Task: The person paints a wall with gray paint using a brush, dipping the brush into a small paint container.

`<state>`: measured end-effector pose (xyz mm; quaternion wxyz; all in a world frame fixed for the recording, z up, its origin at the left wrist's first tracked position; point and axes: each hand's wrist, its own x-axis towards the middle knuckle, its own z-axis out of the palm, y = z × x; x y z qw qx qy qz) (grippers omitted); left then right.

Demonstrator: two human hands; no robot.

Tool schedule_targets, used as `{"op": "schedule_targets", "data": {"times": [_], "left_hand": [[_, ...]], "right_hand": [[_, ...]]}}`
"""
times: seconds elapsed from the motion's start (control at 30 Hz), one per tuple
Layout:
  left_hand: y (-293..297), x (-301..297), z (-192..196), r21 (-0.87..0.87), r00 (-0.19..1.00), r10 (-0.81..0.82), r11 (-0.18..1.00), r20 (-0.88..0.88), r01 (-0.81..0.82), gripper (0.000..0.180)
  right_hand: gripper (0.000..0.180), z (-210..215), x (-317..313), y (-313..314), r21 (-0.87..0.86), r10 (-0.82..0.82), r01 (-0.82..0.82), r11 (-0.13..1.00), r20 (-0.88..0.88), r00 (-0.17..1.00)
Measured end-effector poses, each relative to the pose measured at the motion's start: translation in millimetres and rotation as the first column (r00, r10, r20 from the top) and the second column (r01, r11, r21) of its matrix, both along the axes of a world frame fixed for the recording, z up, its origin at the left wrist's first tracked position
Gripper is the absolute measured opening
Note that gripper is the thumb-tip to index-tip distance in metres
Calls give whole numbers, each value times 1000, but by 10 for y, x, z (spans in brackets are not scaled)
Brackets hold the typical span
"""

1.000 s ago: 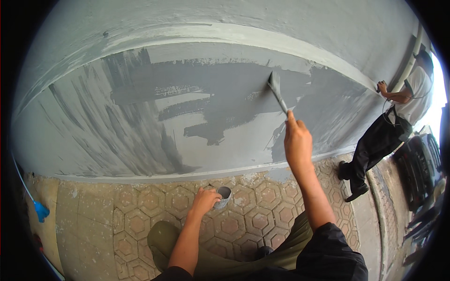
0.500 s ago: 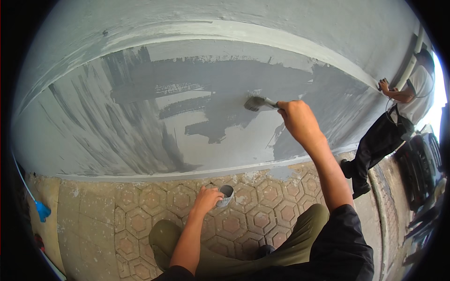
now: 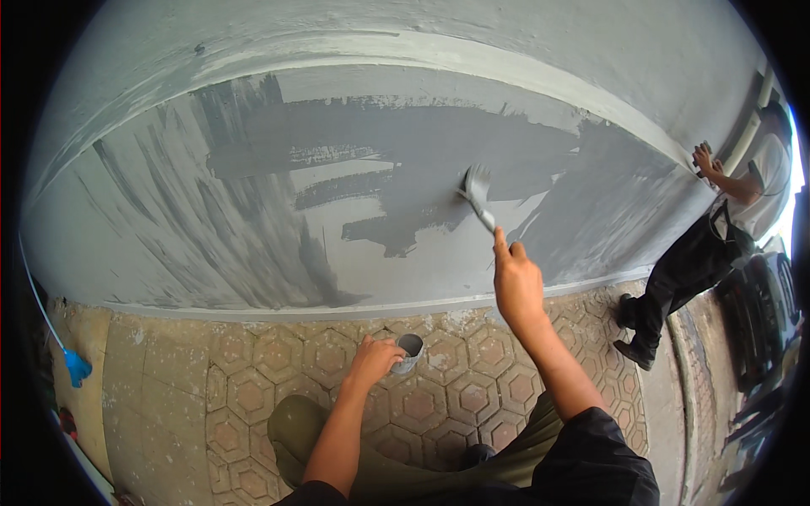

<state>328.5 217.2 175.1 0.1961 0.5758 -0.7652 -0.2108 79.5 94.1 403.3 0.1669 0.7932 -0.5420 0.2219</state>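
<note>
My right hand point(image 3: 518, 282) is closed round the handle of a paintbrush point(image 3: 477, 196), whose bristles touch the wall point(image 3: 413, 278) on a patch of darker grey paint point(image 3: 354, 126). The brush points up and slightly left. Low down, my left hand point(image 3: 375, 360) grips the rim of a small cup of grey paint point(image 3: 409, 350), held above the paving. Paler wall shows between streaks at the left and below the dark patch.
Hexagonal paving point(image 3: 291, 363) runs along the wall's foot. At the right another person point(image 3: 700, 244) stands close to the wall, hands raised against it. Far right is a dark vehicle point(image 3: 764, 312); a blue object on a cord point(image 3: 77, 367) is at the far left.
My right hand has dropped lower and slightly left, and the brush has turned from nearly sideways to pointing upward. The left hand keeps its hold on the cup.
</note>
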Motion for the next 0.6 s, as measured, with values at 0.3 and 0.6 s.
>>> {"op": "schedule_targets", "data": {"times": [0.3,0.6], "left_hand": [[1,-49,-46,4,1000,-20,1000,7,20,12],[-15,-16,-66,-21,1000,-18,1000,-2,18,14]], "right_hand": [[23,-312,91,-166,366,228,-173,914,-112,967],[25,1890,-174,-64,-301,281,-247,921,75,957]]}}
